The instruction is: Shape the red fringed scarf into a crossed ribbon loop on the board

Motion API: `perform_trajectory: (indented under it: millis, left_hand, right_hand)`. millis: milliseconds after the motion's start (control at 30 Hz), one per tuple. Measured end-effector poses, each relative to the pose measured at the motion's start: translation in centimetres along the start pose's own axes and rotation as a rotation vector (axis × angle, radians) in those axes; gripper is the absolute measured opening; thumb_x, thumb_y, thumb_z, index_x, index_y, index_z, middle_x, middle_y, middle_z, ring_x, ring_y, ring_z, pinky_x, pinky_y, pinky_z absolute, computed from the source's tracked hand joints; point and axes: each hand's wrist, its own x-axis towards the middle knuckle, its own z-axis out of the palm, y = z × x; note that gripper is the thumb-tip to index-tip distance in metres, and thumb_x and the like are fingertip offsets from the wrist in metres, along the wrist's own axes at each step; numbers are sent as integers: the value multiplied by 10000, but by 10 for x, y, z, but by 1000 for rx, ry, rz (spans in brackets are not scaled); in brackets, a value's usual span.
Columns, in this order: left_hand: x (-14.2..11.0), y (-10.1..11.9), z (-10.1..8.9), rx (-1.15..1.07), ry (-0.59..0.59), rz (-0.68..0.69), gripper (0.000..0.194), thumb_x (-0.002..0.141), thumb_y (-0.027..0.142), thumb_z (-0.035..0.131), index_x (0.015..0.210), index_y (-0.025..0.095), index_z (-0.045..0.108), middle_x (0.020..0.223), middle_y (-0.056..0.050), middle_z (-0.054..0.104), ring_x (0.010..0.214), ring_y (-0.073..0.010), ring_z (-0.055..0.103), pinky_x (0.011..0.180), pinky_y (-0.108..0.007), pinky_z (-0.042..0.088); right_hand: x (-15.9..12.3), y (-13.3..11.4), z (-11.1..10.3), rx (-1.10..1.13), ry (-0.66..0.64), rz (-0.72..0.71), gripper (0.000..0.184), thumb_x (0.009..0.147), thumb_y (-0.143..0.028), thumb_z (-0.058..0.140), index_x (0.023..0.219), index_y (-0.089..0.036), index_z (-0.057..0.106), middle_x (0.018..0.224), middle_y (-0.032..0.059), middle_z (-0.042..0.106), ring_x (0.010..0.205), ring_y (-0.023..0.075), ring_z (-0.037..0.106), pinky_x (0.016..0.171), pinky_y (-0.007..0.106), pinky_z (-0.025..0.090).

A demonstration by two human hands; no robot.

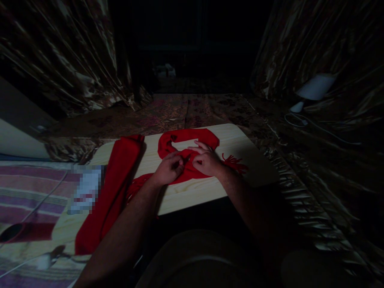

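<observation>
A red scarf point(192, 138) with tasselled ends lies looped on a light wooden board point(240, 140). My left hand point(168, 168) and my right hand point(205, 160) rest side by side on the middle of the loop. Both have their fingers curled and pinch the red cloth where the strands cross. A red fringe point(235, 163) sticks out to the right of my right hand. A second, folded red scarf point(115, 188) lies lengthwise on the board's left side, apart from both hands.
The board sits on a dark patterned carpet point(195, 110). A striped cloth point(27, 192) with a white cable lies at left. A white lamp point(315, 88) and cord stand at right. Shiny patterned curtains point(60, 52) hang on both sides. The room is dark.
</observation>
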Motion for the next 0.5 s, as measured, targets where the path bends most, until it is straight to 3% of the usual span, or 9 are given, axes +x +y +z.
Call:
perform_trajectory:
  millis: [100,267,333,367,433,500]
  left_hand:
    - [1,1,1,36,13,-31,234,903,387,543,764,207,600,852,-55,582,808,-196,578,783,-340,502]
    - [2,3,3,100,16,-8,263,925,431,528,783,215,580,801,-44,599,801,-195,585,787,-334,491]
    - [1,2,3,89,18,-53,235,911,445,550,922,215,596,839,-44,634,798,-196,607,779,-339,502]
    - [1,1,3,71,24,-84,289,899,456,568,1050,211,590,887,-51,658,801,-199,623,773,-343,512]
    - [0,1,3,49,36,-122,544,875,471,603,1324,188,485,1047,-92,688,881,-219,660,805,-362,527]
    - [0,0,3,88,32,-100,652,875,471,601,1430,173,433,1198,-132,672,1047,-254,654,911,-393,513]
  right_hand:
    - [1,-1,1,-1,3,19,274,913,-287,634,656,-246,721,1295,-4,691,1403,263,415,1131,543,333]
    - [0,-3,5,-52,35,46,186,790,-310,763,691,-222,632,1277,56,680,1346,282,465,1102,495,365]
    - [-1,-2,7,-52,47,101,169,762,-310,774,843,-229,651,1197,79,692,1229,273,552,1045,460,417]
    - [-1,-1,8,-52,62,140,255,751,-317,779,953,-227,653,1174,87,691,1167,267,584,1016,446,437]
    - [-1,-1,8,-67,88,183,465,743,-343,784,1155,-208,617,1178,102,684,1104,264,608,1004,438,443]
    - [-1,-1,7,-106,65,150,461,775,-383,759,1177,-200,626,1173,105,692,1112,267,604,1036,442,416]
